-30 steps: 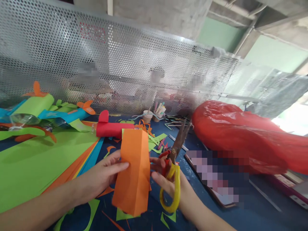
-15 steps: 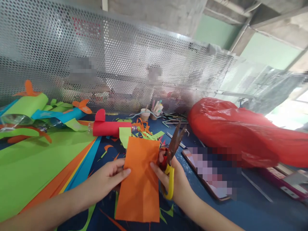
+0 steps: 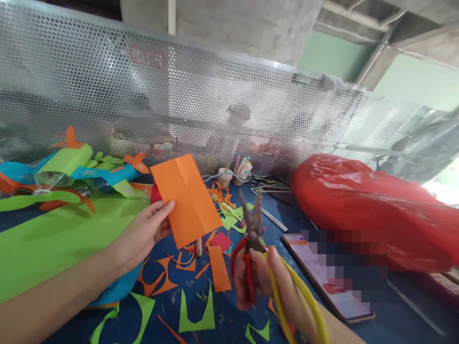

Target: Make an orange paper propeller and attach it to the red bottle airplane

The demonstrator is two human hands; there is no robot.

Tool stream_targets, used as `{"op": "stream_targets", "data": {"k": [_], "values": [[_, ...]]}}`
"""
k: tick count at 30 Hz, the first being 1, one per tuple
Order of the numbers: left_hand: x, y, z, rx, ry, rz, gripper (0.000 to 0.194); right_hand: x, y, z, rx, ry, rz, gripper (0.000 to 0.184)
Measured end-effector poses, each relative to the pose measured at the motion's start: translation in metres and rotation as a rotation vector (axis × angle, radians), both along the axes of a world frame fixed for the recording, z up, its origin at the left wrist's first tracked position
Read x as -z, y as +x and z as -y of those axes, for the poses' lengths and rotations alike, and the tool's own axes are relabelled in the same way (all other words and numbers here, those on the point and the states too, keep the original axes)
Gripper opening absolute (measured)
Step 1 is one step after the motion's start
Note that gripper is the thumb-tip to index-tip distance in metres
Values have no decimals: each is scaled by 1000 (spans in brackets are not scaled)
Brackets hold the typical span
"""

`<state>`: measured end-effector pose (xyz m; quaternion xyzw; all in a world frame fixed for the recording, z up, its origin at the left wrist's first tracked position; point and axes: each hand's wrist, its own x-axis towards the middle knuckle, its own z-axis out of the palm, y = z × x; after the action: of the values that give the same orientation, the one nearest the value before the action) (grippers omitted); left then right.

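My left hand [image 3: 143, 234] pinches the lower left edge of a creased orange paper rectangle [image 3: 186, 198] and holds it up, tilted, above the blue table [image 3: 229, 315]. My right hand [image 3: 265, 282] grips scissors [image 3: 253, 229] with red and yellow handles; the blades point up and away and stand slightly apart. The scissors are to the right of the paper and do not touch it. A narrow orange strip [image 3: 218, 267] lies flat on the table between my hands.
Green and orange paper scraps litter the table. Large green sheets [image 3: 46, 239] lie at left, with paper-wrapped bottle crafts [image 3: 68, 167] behind. A red plastic bag [image 3: 366, 210] fills the right, a phone [image 3: 330, 277] lies beside it. A perforated metal screen [image 3: 215, 105] closes the back.
My left hand has lifted the orange paper up and to the left, away from my right hand. The scissors came off the paper and turned blades-up. An orange strip now lies on the table.
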<state>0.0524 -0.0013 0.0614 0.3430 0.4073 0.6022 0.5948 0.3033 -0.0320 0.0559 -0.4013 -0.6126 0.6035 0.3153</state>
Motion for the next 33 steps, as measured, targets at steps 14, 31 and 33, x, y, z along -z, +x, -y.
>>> {"op": "stream_targets", "data": {"k": [14,31,33], "values": [[10,16,14,-51,110,20,17,-16,-3,17,-329,310,409,63],[5,22,26,-31,114,-103,23,-19,-7,19,-291,411,430,60],[4,22,26,-30,103,-116,23,-19,-8,19,-284,406,431,60]]}}
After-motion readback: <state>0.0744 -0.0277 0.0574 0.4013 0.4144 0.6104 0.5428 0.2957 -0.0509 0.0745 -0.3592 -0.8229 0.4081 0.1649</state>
